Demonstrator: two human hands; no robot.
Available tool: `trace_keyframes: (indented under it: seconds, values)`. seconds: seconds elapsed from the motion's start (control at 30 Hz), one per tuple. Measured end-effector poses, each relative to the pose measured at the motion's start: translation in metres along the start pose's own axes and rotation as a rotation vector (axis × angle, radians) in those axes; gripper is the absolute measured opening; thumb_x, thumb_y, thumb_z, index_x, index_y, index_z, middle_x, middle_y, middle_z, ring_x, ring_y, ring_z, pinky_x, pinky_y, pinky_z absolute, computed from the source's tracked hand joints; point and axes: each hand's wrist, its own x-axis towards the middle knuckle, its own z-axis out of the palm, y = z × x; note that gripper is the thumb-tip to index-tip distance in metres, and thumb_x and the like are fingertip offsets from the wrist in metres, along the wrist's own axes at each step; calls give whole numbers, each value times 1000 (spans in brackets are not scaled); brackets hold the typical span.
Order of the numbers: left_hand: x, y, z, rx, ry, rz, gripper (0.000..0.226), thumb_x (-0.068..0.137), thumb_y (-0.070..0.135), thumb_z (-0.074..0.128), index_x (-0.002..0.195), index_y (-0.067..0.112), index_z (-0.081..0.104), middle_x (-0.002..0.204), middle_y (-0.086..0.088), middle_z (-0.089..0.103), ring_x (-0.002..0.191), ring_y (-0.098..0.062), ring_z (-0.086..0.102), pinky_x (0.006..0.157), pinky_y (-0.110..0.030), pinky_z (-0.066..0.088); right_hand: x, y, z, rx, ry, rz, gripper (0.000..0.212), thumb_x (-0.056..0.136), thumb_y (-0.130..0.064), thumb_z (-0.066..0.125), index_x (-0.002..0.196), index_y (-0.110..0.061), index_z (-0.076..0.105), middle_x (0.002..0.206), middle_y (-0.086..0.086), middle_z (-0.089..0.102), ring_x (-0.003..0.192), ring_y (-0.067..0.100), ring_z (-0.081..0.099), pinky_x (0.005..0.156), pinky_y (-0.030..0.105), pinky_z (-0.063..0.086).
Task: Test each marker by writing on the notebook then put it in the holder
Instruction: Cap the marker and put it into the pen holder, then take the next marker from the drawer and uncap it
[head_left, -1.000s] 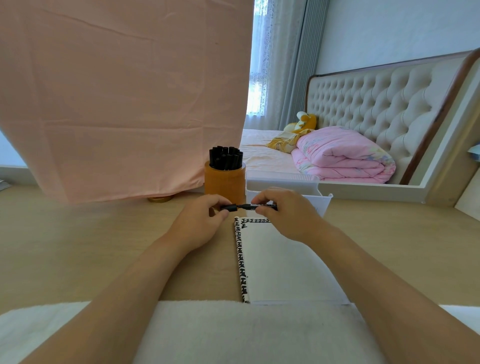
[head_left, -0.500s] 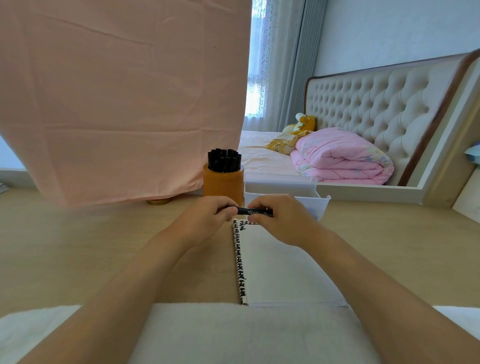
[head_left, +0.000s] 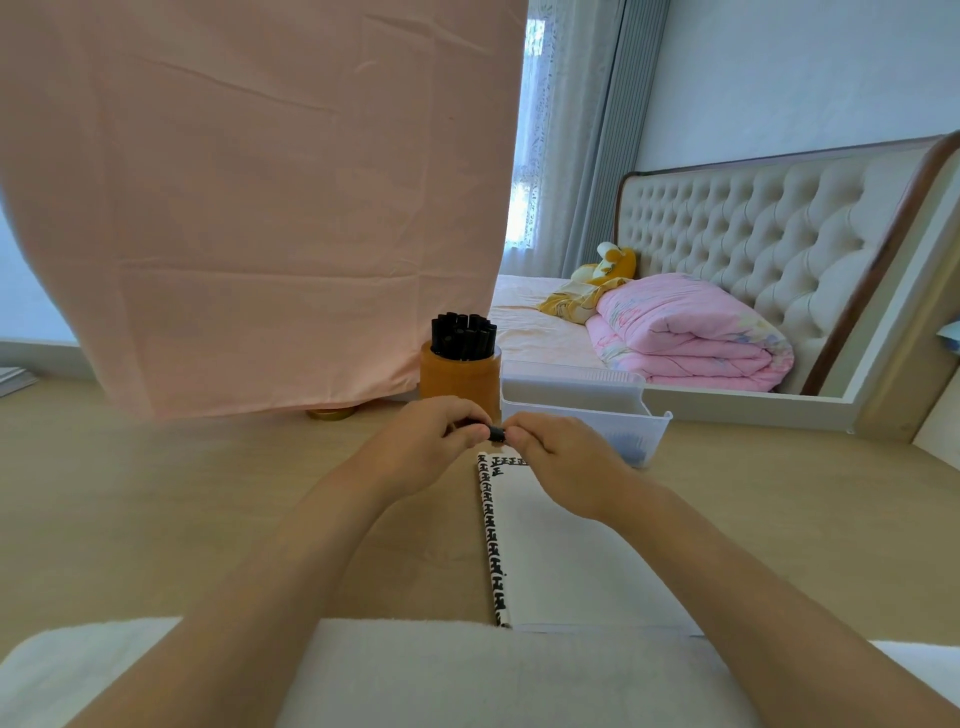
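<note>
A black marker (head_left: 495, 432) lies level between my two hands above the far end of the notebook. My left hand (head_left: 423, 441) grips its left end and my right hand (head_left: 563, 457) pinches its right part; only a short black stretch shows between the fingertips. The white notebook (head_left: 566, 551) with a black-and-white patterned spine lies on the wooden table in front of me. An orange round holder (head_left: 460, 382) stands just behind my left hand, filled with several black markers (head_left: 464, 336).
A clear plastic bin (head_left: 587, 410) sits behind my right hand, next to the holder. A pink cloth (head_left: 260, 208) hangs at the table's back left. A white towel (head_left: 467, 670) covers the near edge. A bed with a pink quilt lies beyond.
My hands have drawn together along the marker, so less of it shows between them. The view has tilted slightly.
</note>
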Motion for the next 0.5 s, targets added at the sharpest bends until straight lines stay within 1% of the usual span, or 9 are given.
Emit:
trace_keyframes:
  seconds: [0.07, 0.1, 0.17, 0.23, 0.3, 0.33, 0.4, 0.43, 0.5]
  values:
    - [-1, -8, 4, 37, 45, 12, 16, 97, 34, 57, 109, 38, 66, 99, 18, 62, 90, -3, 55, 78, -27, 48, 2, -1, 2, 18, -23, 44, 22, 106, -28, 39, 99, -26, 60, 89, -7, 59, 84, 10, 53, 73, 25, 39]
    - [-1, -14, 7, 62, 62, 12, 17, 96, 35, 58, 111, 39, 65, 100, 18, 60, 91, -2, 54, 79, -26, 48, 3, -1, 3, 16, -31, 65, 21, 106, -26, 40, 103, -25, 61, 90, -7, 58, 85, 10, 52, 72, 23, 39]
    - [-3, -26, 12, 91, 89, -24, 21, 96, 36, 57, 117, 38, 61, 103, 18, 58, 97, -3, 52, 84, -29, 48, 5, 1, 6, 22, -10, 104, 17, 104, -24, 45, 104, -24, 63, 85, -10, 55, 79, 9, 51, 66, 20, 37]
    - [-6, -38, 14, 103, 92, -85, 25, 95, 34, 58, 120, 34, 59, 109, 15, 58, 107, -7, 50, 93, -32, 46, 9, 1, 3, 86, 75, 142, 13, 101, -23, 52, 98, -26, 65, 76, -12, 56, 71, 9, 51, 63, 22, 37]
    - [-8, -46, 16, 141, 71, -117, 25, 94, 34, 59, 119, 33, 61, 116, 11, 58, 113, -10, 47, 98, -31, 42, 18, -1, -4, 204, 181, 189, 11, 97, -23, 58, 93, -29, 67, 72, -13, 61, 69, 9, 57, 67, 27, 45]
    - [-9, -48, 17, 161, 56, -126, 25, 94, 35, 58, 119, 33, 61, 118, 11, 58, 113, -10, 46, 98, -31, 40, 24, -2, -8, 256, 245, 214, 9, 95, -23, 61, 93, -29, 68, 76, -13, 66, 74, 9, 62, 73, 30, 50]
    - [-10, -49, 19, 203, 16, -137, 26, 94, 38, 57, 120, 33, 62, 121, 9, 57, 115, -12, 44, 99, -31, 39, 40, -6, -19, 328, 372, 239, 9, 93, -22, 64, 101, -23, 69, 91, -6, 72, 88, 15, 68, 87, 39, 55]
    - [-10, -49, 20, 229, -5, -140, 27, 94, 39, 56, 120, 33, 62, 123, 8, 56, 117, -14, 43, 100, -32, 38, 48, -9, -24, 358, 428, 240, 10, 93, -22, 65, 103, -21, 68, 95, -3, 72, 91, 19, 69, 89, 42, 56]
    - [-10, -50, 23, 274, -24, -144, 27, 95, 42, 55, 119, 33, 62, 127, 6, 54, 120, -16, 41, 103, -36, 36, 67, -15, -33, 406, 518, 237, 6, 93, -20, 64, 99, -22, 64, 95, -2, 70, 90, 20, 70, 87, 45, 58]
